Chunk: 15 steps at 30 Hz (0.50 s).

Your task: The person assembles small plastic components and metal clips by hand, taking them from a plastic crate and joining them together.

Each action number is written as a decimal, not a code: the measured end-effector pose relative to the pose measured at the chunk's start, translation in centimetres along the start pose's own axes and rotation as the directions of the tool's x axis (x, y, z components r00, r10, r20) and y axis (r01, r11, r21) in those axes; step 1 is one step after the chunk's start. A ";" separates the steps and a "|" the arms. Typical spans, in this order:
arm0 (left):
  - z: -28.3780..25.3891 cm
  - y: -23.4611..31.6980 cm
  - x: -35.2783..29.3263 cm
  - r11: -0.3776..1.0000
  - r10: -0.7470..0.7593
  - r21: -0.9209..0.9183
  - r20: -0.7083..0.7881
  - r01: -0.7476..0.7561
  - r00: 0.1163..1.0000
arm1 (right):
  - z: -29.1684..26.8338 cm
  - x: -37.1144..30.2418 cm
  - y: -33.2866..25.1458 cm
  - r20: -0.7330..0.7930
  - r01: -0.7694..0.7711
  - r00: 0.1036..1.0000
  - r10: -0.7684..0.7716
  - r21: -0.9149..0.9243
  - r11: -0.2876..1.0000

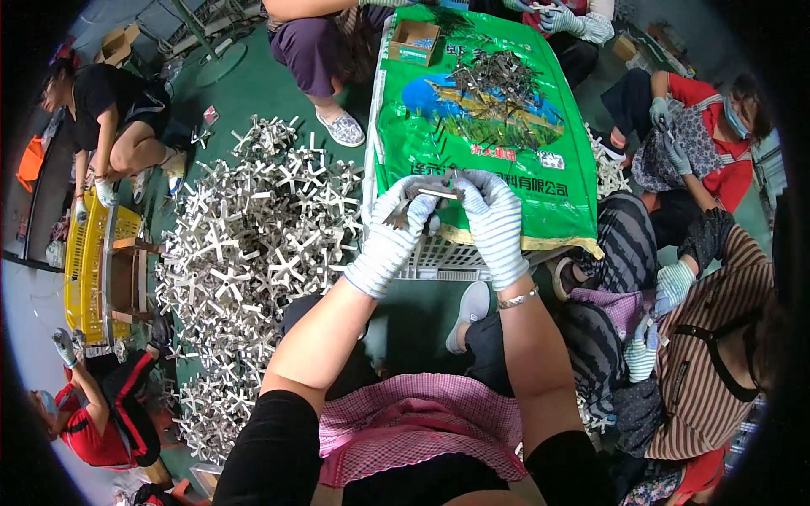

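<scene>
In front of me, over the near edge of a green woven sack [456, 152], both gloved hands meet. My left hand [392, 236], in a white striped glove with grey fingertips, has its fingers closed on one end of a narrow whitish piece [440, 193]. The other end is pinched by my right hand [492, 221], gloved the same way. Small dark thin strips [396, 219] show at the left fingers; whether they are held or stuck there I cannot tell. Farther up the sack lies a heap of thin dark metal pieces [498, 84].
The sack lies over a grey plastic crate [439, 263]. At its far left stands a small cardboard box [413, 42]. A large pile of white star-shaped parts [261, 219] covers the floor to my left, beside a yellow crate [84, 278]. Several people work around me, close on the right.
</scene>
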State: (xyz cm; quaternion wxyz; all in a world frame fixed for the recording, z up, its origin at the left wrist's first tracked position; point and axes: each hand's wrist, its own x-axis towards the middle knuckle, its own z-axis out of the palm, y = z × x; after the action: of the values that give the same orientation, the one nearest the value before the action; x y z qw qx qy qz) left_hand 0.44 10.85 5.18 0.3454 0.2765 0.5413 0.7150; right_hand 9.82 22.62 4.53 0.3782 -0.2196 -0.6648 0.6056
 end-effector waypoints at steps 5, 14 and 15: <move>-0.4 -0.2 -0.4 0.995 0.084 -0.058 0.034 -0.082 0.996 | 0.4 -0.3 -0.6 0.017 -0.021 1.000 0.021 0.014 1.000; -1.0 -0.5 -0.8 0.998 0.055 0.036 -0.023 -0.054 0.998 | 1.0 -1.1 -0.5 0.036 -0.034 0.999 0.035 -0.028 0.999; -0.9 -0.2 -0.8 0.998 0.058 0.040 -0.019 -0.057 0.998 | 1.0 -1.0 -0.6 0.028 -0.029 0.999 0.030 -0.036 0.999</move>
State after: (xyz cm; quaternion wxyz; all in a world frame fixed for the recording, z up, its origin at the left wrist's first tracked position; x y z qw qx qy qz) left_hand 0.26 9.72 4.70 0.3135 0.2916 0.5505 0.7167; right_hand 9.75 21.10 4.88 0.3557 -0.2274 -0.6773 0.6025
